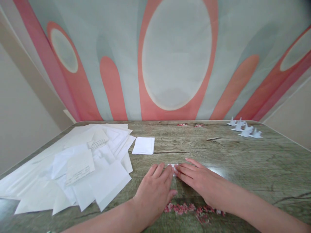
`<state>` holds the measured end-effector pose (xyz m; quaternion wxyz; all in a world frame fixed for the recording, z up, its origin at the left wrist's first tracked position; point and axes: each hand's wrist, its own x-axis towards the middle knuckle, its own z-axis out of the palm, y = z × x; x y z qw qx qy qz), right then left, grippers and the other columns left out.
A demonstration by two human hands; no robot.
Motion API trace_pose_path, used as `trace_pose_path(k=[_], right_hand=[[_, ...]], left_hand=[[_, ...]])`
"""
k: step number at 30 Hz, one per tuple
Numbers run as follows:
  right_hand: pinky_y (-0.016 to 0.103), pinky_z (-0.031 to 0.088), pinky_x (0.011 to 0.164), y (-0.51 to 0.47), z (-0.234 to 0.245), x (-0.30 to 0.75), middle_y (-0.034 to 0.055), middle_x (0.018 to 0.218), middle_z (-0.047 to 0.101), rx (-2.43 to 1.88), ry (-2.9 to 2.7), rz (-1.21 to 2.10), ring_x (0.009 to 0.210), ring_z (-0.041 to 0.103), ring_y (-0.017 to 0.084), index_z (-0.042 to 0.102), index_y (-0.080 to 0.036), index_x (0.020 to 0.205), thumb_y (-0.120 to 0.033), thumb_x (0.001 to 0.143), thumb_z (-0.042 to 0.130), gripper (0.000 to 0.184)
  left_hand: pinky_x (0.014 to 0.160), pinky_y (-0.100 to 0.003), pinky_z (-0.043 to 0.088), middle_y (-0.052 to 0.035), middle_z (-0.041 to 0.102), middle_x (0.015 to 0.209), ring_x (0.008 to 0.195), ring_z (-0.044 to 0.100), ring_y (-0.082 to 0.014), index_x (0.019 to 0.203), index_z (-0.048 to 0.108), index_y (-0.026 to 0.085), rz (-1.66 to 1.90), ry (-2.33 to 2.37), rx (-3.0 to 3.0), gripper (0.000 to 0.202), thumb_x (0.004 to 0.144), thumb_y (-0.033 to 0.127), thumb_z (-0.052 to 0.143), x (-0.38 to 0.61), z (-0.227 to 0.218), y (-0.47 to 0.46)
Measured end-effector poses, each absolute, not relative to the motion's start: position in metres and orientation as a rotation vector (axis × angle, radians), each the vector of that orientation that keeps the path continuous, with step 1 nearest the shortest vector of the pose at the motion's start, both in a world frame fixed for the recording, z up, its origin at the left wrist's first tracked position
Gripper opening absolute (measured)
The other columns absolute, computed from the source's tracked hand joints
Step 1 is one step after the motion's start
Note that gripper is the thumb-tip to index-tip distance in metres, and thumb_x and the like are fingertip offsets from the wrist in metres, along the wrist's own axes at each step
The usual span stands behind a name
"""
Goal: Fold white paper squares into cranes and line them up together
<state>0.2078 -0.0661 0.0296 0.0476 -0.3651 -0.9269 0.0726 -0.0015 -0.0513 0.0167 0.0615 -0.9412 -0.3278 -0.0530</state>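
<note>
A small folded piece of white paper (173,165) lies flat on the wooden table (213,152) in front of me, mostly covered by my fingers. My left hand (156,187) rests on its left side, fingers stretched out and lying flat, thumb apart. From the right, my right hand (196,178) reaches over with its fingertips on the paper's right edge and its fingers extended. The fingertips of both hands nearly meet over the paper. How the paper is folded underneath cannot be made out.
A neat stack of white paper squares (143,145) sits beyond my left hand. Loose white sheets (107,184) spread in a heap across the left. Several folded white paper birds (246,130) stand at the far right. A patterned wall (131,81) rises behind the table.
</note>
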Motion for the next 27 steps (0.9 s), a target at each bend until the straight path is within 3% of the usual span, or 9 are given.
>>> trace_pose_path(k=[6, 11, 27], right_hand=[[0.044, 0.012, 0.112, -0.067, 0.042, 0.217, 0.0100, 0.138, 0.041, -1.108, -2.845, 0.373, 0.128, 0.033, 0.018, 0.036, -0.013, 0.134, 0.003, 0.059, 0.043, 0.078], [0.041, 0.007, 0.112, -0.064, 0.045, 0.220, 0.0088, 0.142, 0.034, -1.090, -2.845, 0.488, 0.131, 0.028, 0.015, 0.025, -0.014, 0.139, 0.007, 0.055, 0.040, 0.088], [0.045, 0.006, 0.110, -0.063, 0.048, 0.218, 0.0066, 0.140, 0.037, -1.082, -2.856, 0.525, 0.129, 0.030, 0.018, 0.030, -0.021, 0.138, 0.004, 0.057, 0.043, 0.086]], left_hand=[[0.098, -0.043, 0.029, -0.0107, 0.054, 0.122, 0.115, 0.040, -0.0279, 0.123, 0.048, 0.010, -0.116, -1.004, -2.810, 0.052, 0.084, 0.044, 0.052, 0.000, 0.020, -0.053], [0.098, -0.039, 0.030, -0.0093, 0.052, 0.124, 0.115, 0.040, -0.0257, 0.125, 0.046, 0.011, -0.078, -0.993, -2.810, 0.052, 0.087, 0.046, 0.046, 0.000, 0.023, -0.053], [0.097, -0.039, 0.031, -0.0094, 0.050, 0.124, 0.115, 0.039, -0.0262, 0.124, 0.046, 0.010, -0.054, -1.013, -2.804, 0.053, 0.086, 0.045, 0.049, 0.001, 0.024, -0.053]])
